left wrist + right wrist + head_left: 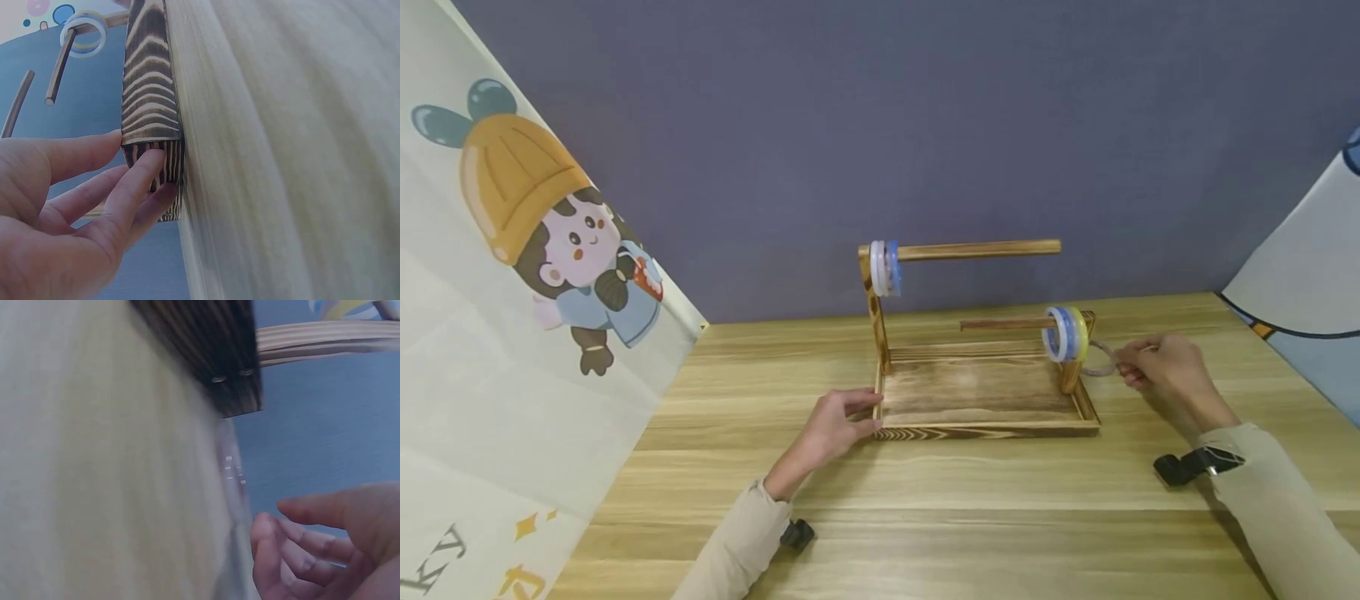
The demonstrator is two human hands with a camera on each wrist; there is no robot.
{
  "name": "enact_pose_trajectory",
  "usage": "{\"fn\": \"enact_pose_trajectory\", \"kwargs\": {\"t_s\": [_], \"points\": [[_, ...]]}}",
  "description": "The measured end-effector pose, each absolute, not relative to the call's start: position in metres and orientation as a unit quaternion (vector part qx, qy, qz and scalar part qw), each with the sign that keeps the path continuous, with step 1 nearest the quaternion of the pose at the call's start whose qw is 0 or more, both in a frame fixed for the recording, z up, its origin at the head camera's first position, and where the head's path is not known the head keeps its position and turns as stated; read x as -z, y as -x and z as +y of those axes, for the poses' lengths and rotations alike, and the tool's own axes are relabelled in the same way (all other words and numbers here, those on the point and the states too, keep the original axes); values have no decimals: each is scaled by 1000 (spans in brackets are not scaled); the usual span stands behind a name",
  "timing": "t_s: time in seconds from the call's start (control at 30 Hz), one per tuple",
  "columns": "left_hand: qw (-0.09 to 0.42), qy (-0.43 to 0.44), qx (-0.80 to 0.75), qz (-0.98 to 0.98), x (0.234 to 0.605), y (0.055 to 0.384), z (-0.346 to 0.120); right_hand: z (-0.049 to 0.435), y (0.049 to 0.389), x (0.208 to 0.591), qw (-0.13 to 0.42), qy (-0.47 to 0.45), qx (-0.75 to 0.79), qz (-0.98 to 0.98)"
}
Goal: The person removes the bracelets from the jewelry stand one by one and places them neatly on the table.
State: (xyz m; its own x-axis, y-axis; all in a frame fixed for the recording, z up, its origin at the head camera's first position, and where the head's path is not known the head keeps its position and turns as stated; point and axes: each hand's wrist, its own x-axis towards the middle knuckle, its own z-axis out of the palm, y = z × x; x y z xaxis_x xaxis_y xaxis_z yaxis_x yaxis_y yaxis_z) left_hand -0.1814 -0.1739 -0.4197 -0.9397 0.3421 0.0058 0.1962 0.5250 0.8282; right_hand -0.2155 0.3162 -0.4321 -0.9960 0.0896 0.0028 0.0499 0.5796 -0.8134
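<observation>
**Two hands at a wooden ring stand, one clear ring at its right side**

The left hand [832,427], just left of the lower centre of the head view, is loosely spread, its fingertips touching the left end of the wooden stand [988,431]. The right hand [1168,372], right of centre, has bent fingers with thumb and forefinger close together at the edge of a clear ring [232,472]; whether they pinch it cannot be told. That ring is just beside the stand's right end, low by the counter [970,508].

Above the stand's tray, the upper rod [985,249] runs rightward from the left post [874,312], with whitish rings [876,268] and a blue ring [892,267] near that post. The lower rod [1003,324] points left from the right-hand post, carrying white, blue and yellow rings [1072,333] at its right end.

A dark grey-blue backdrop [887,125] fills the upper middle; a cartoon figure [576,229] decorates the pale panel at left.
</observation>
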Motion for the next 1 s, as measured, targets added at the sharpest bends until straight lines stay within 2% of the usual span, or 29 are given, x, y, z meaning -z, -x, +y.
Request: {"fn": "enact_pose_trajectory", "kwargs": {"t_s": [0.27, 0.6, 0.8, 1.0], "points": [[82, -150, -477, 862, 419, 182, -178, 304, 212, 394, 177, 11, -390, -904], [91, -152, -478, 861, 419, 182, -175, 240, 193, 331, 320, -43, -341, -883], [85, -156, -477, 861, 420, 182, -175, 191, 188, 305, 356, -94, -356, -859], [85, -152, -478, 861, 421, 181, -175, 143, 195, 301, 333, -169, -369, -851]]}}
